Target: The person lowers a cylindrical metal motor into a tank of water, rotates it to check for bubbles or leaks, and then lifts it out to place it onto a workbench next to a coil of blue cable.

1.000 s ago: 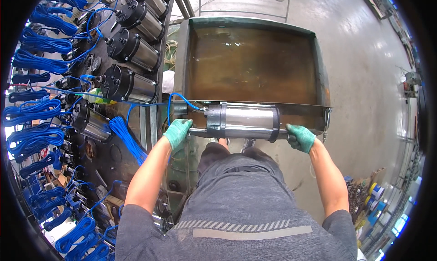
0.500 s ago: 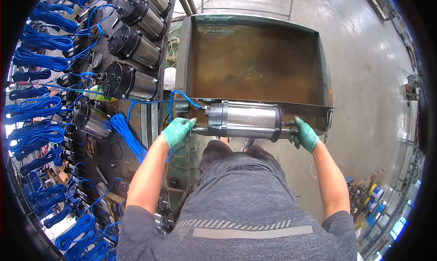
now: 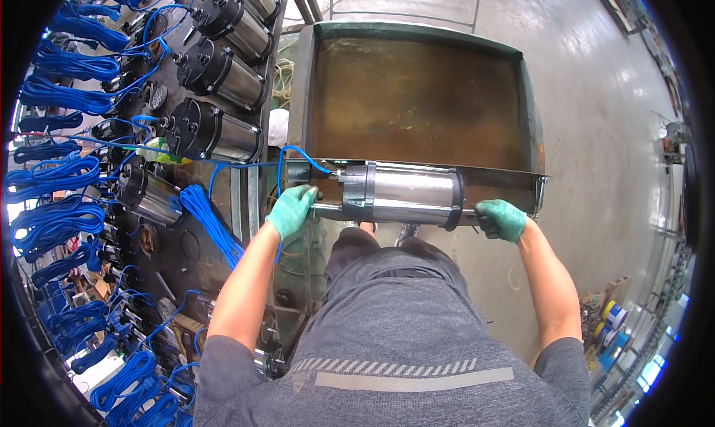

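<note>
A silver cylindrical pump point(image 3: 413, 187) with black end caps lies level in front of me, at the near edge of a metal tank. My left hand point(image 3: 292, 212), in a green glove, is closed round the end of a metal rod point(image 3: 328, 206) jutting from the pump's left cap. At the opposite end my right hand point(image 3: 503, 221), gloved alike, has its fingers curled on a short thin rod at the right cap. From the left cap a blue cable point(image 3: 298, 154) loops up and away to the left. My fingers partly hide both rod ends.
The tank point(image 3: 417, 31) holds brownish liquid. On the left, a dark workbench point(image 3: 190, 259) carries several similar pumps point(image 3: 216, 129) and many blue cable coils point(image 3: 67, 215). One cable bundle point(image 3: 211, 222) hangs beside my left forearm. Grey floor point(image 3: 596, 166) lies on the right.
My right hand has turned and its fingers have curled in at the right end. My left hand has risen slightly along with the rod. The pump has shifted a little to the right.
</note>
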Demonstrator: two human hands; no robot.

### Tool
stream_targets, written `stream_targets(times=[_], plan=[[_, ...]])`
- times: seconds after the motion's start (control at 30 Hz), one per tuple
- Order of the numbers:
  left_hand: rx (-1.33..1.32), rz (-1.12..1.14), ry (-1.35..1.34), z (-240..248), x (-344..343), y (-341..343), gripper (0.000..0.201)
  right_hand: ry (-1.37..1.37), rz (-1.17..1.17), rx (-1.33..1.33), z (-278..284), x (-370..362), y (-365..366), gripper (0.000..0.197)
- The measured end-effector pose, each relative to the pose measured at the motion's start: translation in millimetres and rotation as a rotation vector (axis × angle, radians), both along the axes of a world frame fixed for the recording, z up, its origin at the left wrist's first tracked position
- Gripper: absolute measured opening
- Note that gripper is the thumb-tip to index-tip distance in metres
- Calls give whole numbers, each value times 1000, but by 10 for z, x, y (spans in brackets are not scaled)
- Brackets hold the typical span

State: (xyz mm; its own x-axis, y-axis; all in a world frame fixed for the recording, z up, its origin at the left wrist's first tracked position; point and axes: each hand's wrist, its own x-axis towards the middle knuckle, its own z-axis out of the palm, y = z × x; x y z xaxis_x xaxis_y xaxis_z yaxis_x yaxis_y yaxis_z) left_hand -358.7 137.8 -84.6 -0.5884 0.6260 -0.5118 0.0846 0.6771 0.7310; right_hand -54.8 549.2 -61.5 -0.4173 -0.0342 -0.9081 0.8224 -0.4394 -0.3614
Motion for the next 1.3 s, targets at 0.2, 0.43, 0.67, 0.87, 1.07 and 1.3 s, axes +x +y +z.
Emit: stream_targets(times=[0.2, 0.43, 0.67, 0.87, 1.07, 1.3], plan=[[122, 318, -442, 82, 101, 2, 48, 149, 132, 62, 59, 31, 27, 22], [196, -302, 272, 34, 20, -172, 42, 147, 188, 124, 98, 2, 25, 25], [-178, 171, -474, 90, -49, 116, 59, 158, 250, 165, 127, -27, 41, 28], [191, -517, 733, 44, 92, -168, 39, 160, 272, 171, 150, -46, 36, 28], [47, 94, -82, 60, 59, 50, 34, 151, 277, 163, 164, -76, 30, 27], [303, 501, -737, 48, 241, -261, 31, 169, 302, 199, 193, -58, 25, 28]])
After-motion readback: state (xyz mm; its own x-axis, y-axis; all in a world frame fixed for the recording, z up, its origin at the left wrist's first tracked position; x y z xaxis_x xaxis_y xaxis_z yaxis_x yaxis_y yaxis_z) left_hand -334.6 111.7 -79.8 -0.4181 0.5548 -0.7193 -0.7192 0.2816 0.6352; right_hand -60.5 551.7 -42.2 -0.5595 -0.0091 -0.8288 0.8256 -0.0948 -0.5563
